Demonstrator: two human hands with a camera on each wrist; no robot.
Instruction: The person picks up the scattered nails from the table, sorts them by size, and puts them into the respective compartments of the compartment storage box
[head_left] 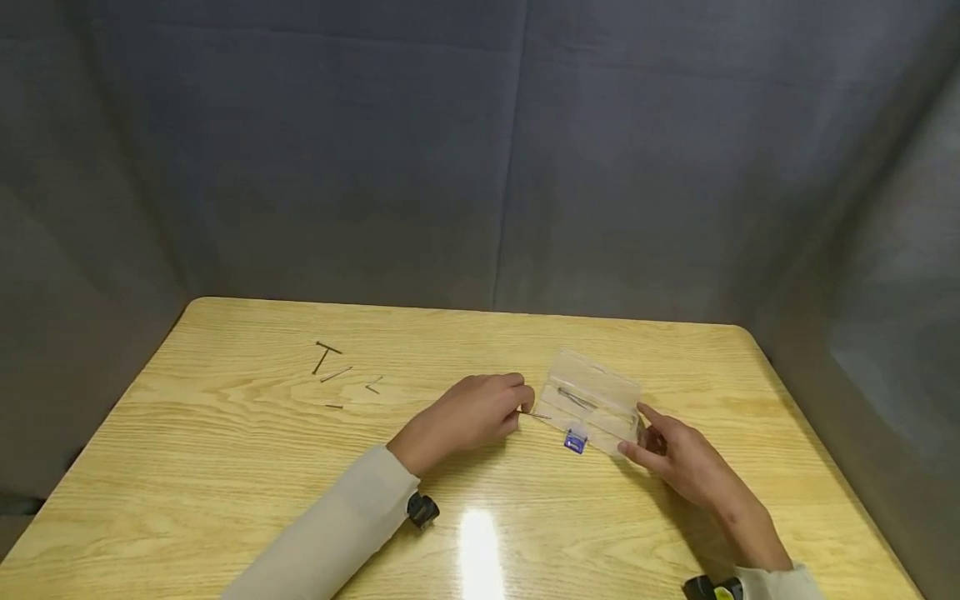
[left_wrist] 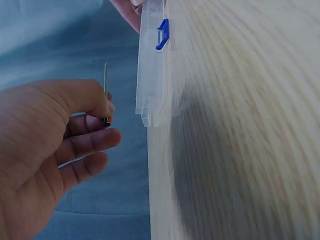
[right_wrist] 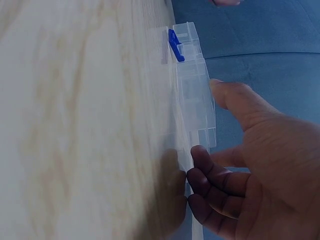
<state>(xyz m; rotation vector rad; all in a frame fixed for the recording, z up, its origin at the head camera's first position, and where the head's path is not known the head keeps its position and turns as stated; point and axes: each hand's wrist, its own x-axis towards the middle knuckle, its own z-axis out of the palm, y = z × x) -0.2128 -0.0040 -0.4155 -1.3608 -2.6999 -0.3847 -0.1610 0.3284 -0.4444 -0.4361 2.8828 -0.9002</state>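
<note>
Metal nail, 1 piece, is pinched by your left hand; its long axis points from the fingertips toward the clear plastic box, just to the right of this hand. Your left hand is the nearer to the nail. Your right hand has its thumb and fingers at the box's other end; whether it grips, I cannot tell. Your 2 hands are apart, with the box between them. Please count: 1 box, with 1 blue latch on its side nearest to you; 6 loose nails, well apart, to the left of your left hand; inside the box, some overlapping nails, of which I cannot tell the exact number.
</note>
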